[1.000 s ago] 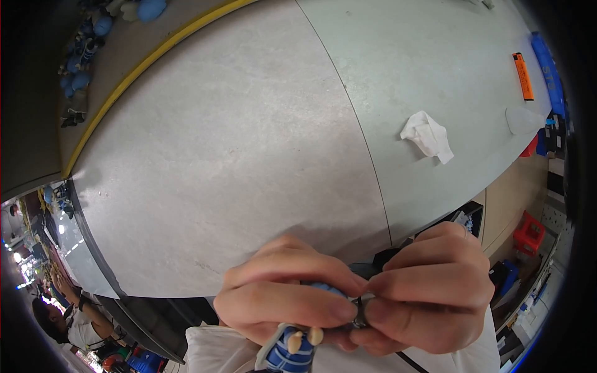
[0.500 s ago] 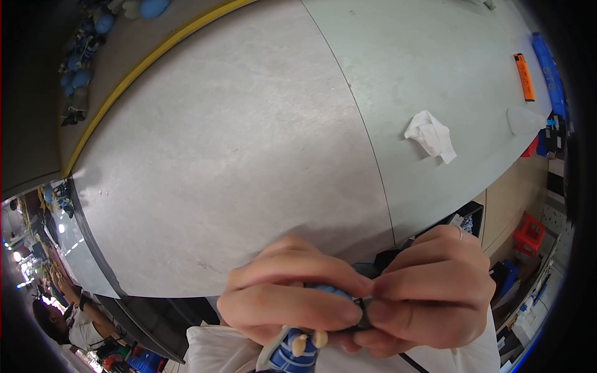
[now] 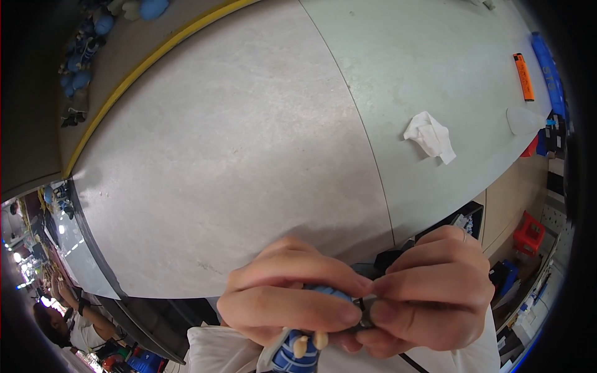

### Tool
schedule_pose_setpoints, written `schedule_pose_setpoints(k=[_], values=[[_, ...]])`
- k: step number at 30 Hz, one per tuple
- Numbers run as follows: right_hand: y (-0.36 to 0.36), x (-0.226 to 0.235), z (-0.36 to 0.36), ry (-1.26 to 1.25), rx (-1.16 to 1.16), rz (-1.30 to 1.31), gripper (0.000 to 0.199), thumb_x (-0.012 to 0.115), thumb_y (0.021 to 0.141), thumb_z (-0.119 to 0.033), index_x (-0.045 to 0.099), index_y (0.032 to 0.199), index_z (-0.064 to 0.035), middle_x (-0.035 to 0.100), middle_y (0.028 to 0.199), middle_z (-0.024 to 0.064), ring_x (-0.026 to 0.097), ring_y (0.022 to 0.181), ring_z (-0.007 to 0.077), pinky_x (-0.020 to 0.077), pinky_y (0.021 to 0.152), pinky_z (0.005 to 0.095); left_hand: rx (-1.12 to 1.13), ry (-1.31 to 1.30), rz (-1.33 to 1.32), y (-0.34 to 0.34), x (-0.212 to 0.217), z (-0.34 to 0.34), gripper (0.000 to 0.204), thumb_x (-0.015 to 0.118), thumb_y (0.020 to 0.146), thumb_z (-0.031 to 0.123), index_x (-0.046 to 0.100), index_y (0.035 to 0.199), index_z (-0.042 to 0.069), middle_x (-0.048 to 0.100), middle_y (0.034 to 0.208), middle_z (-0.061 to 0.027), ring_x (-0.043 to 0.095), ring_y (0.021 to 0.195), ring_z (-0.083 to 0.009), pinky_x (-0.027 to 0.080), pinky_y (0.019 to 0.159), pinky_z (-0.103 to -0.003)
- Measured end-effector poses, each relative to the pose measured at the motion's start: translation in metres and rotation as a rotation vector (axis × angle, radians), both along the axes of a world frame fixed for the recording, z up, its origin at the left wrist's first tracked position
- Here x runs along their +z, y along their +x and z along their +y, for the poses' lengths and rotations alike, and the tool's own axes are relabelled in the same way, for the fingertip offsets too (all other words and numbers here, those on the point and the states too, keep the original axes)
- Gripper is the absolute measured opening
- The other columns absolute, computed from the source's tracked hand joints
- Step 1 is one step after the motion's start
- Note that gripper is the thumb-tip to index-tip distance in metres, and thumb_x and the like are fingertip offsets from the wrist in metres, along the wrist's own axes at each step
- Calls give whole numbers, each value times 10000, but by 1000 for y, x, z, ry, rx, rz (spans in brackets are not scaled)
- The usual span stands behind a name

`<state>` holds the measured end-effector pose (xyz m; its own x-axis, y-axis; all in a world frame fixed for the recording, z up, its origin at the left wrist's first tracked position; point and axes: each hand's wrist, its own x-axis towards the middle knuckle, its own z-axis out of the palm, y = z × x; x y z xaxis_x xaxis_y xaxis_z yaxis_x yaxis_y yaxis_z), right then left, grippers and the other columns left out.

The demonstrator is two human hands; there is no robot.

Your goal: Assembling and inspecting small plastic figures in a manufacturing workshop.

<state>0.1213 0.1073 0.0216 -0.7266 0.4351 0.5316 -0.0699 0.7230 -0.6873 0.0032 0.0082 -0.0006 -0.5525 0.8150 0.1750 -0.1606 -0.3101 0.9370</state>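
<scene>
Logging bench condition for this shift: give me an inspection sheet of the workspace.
Surface: pale grey speckled tabletop, yellow strip along its far edge.
Job's things: small blue striped figure with cream pegs, pinched by both hands.
Clutter: crumpled white tissue; orange marker.
Hands: left hand and right hand closed on the figure.
Cables: thin black cord below the right hand.
Surroundings: red crate; another person at lower left.

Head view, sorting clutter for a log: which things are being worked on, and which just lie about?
In hand:
left hand
right hand
small blue piece
dark part between the fingers

Lying about:
crumpled white cloth
orange marker
grey table
</scene>
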Motion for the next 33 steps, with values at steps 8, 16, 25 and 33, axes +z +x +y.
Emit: schedule_pose_setpoints(k=[8,16,25,33], values=[[2,4,1,10,10,-42,227,744,669,-216,564,751,-105,565,747,40,508,540,127,365,456,222,15,35,1,1,-4,0,268,777,619,72,596,816,67,634,798,-146,572,582,-134,427,481,-207],[3,-2,0,-1,-30,46,249,748,666,-235,558,757,-102,567,738,50,503,538,128,362,457,219,-64,28,-17,-6,-3,-1,291,791,607,90,610,834,65,632,816,-141,564,602,-139,428,503,-213],[3,2,4,-8,30,-42,266,761,648,-229,557,751,-93,573,727,56,492,512,126,361,443,220,-46,23,-77,-2,-1,-3,312,796,590,51,607,838,69,620,836,-151,576,632,-149,451,514,-214],[-2,-3,-1,9,-54,13,262,760,648,-242,557,720,-94,569,703,49,472,487,116,353,425,213,-11,56,-67,0,-1,-4,350,795,569,6,589,847,61,606,851,-161,584,642,-164,473,527,-212]])
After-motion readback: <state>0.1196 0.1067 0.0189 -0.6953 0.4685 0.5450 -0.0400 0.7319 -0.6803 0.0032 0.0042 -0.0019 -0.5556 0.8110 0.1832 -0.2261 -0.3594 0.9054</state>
